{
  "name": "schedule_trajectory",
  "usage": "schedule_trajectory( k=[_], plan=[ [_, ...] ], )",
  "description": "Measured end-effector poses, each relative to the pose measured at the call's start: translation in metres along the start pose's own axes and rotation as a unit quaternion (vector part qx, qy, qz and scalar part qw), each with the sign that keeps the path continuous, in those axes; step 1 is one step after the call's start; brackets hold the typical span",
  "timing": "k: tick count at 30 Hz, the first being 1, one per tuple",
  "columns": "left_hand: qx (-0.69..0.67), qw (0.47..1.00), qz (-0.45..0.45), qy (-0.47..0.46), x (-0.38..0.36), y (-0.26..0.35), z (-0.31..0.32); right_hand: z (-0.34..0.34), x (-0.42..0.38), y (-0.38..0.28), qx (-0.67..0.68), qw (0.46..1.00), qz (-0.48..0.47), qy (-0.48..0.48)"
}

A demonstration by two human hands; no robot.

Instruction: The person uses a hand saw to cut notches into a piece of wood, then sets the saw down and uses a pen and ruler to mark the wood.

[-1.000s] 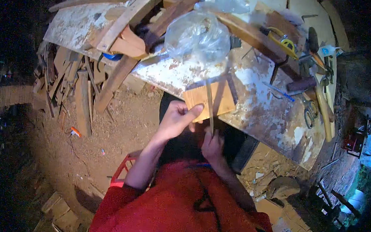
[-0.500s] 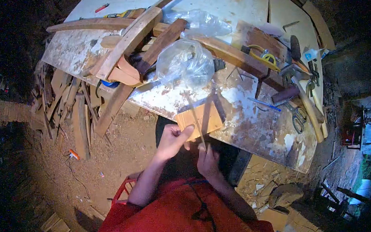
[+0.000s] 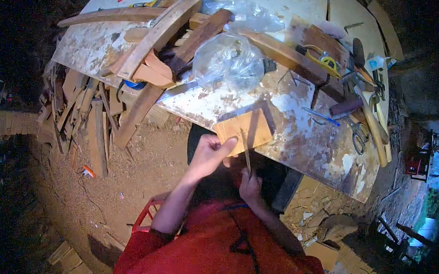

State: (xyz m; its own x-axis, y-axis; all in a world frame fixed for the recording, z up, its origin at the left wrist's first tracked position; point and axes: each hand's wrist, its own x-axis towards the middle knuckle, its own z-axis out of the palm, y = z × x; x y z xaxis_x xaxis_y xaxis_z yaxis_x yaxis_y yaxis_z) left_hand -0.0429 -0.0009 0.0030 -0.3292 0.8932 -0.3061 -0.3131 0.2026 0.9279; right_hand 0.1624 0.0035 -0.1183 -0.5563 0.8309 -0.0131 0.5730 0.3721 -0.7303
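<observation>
A small flat rectangular piece of light wood (image 3: 259, 128) is tilted over the front edge of the workbench. My left hand (image 3: 208, 157) pinches its lower left corner, thumb on the upper face and fingers below. Below the wood, my right hand (image 3: 250, 186) is closed round the lower end of a slim, narrow tool (image 3: 248, 161) that looks like a file. The tool points up and away from me, and its upper part lies against the wood near the middle of its lower edge. A dark shadow band crosses the wood.
On the workbench (image 3: 322, 164) lie wooden beams (image 3: 160, 37), a clear plastic bag (image 3: 228, 63), a blue pen (image 3: 321, 116), scissors (image 3: 360, 138), a yellow-framed tool (image 3: 325, 63) and a hammer (image 3: 364, 115). Offcuts (image 3: 98, 135) lean at the left; a red stool (image 3: 148, 215) stands beside me.
The tool, blurred and reaching across the wood toward its far edge before, has drawn back toward me with my right hand. The left hand still holds the wood. The whole view has shifted slightly.
</observation>
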Motion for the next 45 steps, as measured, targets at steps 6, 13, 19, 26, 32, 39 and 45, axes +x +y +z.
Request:
schedule_trajectory(
  k=[6, 13, 19, 26, 32, 39, 45],
  plan=[
    [-0.018, 1.000, 0.001, 0.000, 0.003, -0.007, 0.000, -0.035, 0.032, -0.047, 0.022, 0.999, -0.020, 0.017],
    [-0.011, 1.000, 0.008, 0.008, 0.002, -0.010, 0.000, -0.025, 0.019, -0.026, -0.050, 0.997, -0.019, -0.047],
    [-0.003, 1.000, 0.006, 0.004, 0.004, -0.008, -0.001, 0.014, -0.002, 0.016, -0.042, 0.999, -0.006, -0.014],
    [-0.001, 1.000, -0.001, -0.006, 0.004, -0.011, -0.004, 0.004, 0.014, 0.017, -0.088, 0.990, -0.098, 0.041],
    [-0.023, 1.000, -0.004, 0.008, 0.001, -0.016, 0.000, -0.049, 0.041, -0.063, 0.118, 0.965, 0.191, -0.133],
    [-0.007, 1.000, 0.010, 0.008, 0.006, -0.005, -0.001, 0.012, 0.005, 0.015, 0.012, 0.999, -0.009, 0.045],
    [0.001, 1.000, 0.010, -0.009, 0.003, -0.010, -0.005, 0.017, -0.007, 0.035, -0.001, 1.000, 0.026, -0.014]
  ],
)
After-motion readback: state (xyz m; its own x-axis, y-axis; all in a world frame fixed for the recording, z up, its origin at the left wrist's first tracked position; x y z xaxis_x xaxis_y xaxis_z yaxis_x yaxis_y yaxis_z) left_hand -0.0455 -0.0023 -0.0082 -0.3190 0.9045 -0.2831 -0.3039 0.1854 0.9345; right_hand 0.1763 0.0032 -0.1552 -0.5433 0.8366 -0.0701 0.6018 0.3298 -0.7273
